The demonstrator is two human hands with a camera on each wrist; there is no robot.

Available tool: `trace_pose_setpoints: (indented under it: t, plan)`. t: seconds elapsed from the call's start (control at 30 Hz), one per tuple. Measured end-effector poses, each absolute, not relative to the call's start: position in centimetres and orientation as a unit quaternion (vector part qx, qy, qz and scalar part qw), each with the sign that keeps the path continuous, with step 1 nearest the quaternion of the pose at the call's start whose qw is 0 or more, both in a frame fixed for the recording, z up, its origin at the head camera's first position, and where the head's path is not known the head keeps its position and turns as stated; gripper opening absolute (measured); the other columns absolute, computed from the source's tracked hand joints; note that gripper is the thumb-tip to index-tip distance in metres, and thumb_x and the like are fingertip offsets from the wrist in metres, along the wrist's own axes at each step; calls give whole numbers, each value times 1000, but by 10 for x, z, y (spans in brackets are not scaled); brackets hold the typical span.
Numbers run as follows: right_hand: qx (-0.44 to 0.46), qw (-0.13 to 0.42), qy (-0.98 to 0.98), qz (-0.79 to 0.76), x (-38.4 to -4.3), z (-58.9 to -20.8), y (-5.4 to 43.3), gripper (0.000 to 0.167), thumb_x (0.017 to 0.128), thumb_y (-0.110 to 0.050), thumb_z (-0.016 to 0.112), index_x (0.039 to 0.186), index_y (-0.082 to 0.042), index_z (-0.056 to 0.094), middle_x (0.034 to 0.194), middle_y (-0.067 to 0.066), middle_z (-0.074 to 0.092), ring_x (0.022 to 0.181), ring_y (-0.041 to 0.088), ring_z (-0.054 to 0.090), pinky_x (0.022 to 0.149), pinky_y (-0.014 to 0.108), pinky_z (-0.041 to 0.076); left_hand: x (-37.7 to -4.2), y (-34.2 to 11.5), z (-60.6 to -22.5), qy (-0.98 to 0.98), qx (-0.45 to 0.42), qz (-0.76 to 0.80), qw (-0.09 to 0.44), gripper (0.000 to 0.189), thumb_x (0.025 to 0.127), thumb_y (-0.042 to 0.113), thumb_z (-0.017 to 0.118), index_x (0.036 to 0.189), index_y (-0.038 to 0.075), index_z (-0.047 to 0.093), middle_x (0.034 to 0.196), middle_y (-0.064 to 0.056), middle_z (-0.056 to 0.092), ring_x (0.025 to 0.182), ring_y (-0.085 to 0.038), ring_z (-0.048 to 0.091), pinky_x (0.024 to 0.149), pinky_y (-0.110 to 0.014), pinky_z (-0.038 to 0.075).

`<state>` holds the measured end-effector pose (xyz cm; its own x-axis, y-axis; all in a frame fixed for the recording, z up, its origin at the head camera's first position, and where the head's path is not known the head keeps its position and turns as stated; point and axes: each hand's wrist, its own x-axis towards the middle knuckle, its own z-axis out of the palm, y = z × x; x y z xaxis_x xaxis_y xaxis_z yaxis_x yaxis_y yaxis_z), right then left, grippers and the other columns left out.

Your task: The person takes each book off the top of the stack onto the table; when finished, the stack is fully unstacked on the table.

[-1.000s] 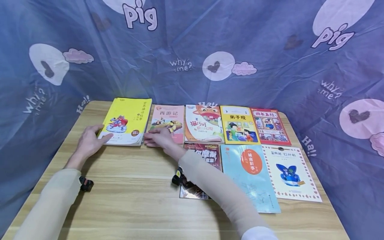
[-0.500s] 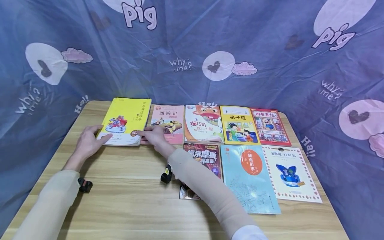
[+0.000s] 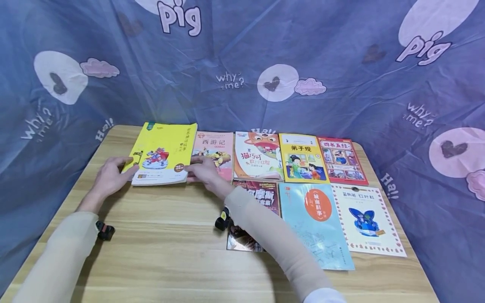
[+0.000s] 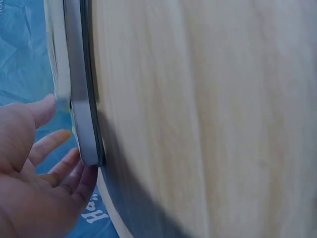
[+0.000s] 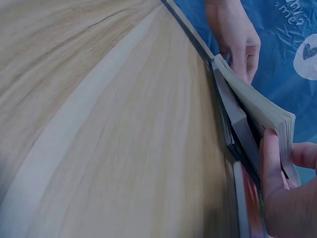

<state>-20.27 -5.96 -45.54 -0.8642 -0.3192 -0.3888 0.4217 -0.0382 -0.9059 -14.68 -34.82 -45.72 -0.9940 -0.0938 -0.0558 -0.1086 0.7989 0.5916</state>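
At the back left of the table, a yellow storybook (image 3: 166,141) lies on top of a stack of books. My right hand (image 3: 206,170) pinches its lower right corner, thumb above and fingers beneath. The right wrist view shows the yellow book's page block (image 5: 265,106) tilted up, with a gap over the thick book (image 5: 241,130) below. My left hand (image 3: 113,174) is at the stack's lower left corner. In the left wrist view its thumb touches the upper book (image 4: 60,59), while its loosely bent fingers rest by the lower book's edge (image 4: 85,119).
A pink book (image 3: 221,145), a white fox-cover book (image 3: 257,158), a yellow-blue book (image 3: 303,158) and a red book (image 3: 341,158) form the back row. In front lie a dark red book (image 3: 257,195), a light blue book (image 3: 314,235) and a white book (image 3: 367,223). A blue curtain (image 3: 242,105) hangs behind.
My right hand moved left onto the yellow storybook's corner, took hold of it, and has shifted it slightly right, its right side raised. My left hand stays at the stack's left corner.
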Motion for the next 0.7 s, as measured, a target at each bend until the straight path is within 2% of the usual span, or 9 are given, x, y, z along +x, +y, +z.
trace_pose_setpoints:
  t: [0.2, 0.33, 0.47, 0.7]
  plan:
    - [28, 277, 640, -716, -199, -448, -39, 41, 94, 4, 70, 135, 3, 61, 110, 17, 76, 75, 15, 72, 67, 27, 64, -145, -354, -456, 952, -46, 302, 15, 61, 106, 34, 63, 146, -11, 52, 135, -36, 49, 120, -52, 51, 99, -68, 41]
    - [33, 286, 638, -714, -190, -443, -23, 40, 95, 3, 70, 134, 1, 60, 114, 17, 74, 81, 16, 72, 70, 28, 65, -144, -356, -459, 953, -42, 301, 7, 60, 105, 32, 66, 144, -11, 54, 128, -34, 53, 111, -47, 54, 91, -60, 44]
    - [37, 297, 634, -713, -177, -439, -7, 43, 96, 2, 69, 137, 0, 58, 121, 17, 73, 86, 15, 74, 75, 30, 66, -143, -358, -463, 950, -43, 308, -8, 58, 103, 31, 69, 142, -11, 57, 127, -33, 55, 109, -46, 57, 87, -52, 46]
    - [17, 312, 624, -716, -146, -435, 23, 47, 96, 4, 67, 141, 0, 55, 124, 19, 74, 85, 14, 74, 71, 28, 65, -140, -359, -464, 949, -33, 312, -25, 56, 103, 30, 70, 140, -10, 58, 122, -32, 58, 105, -45, 59, 82, -40, 44]
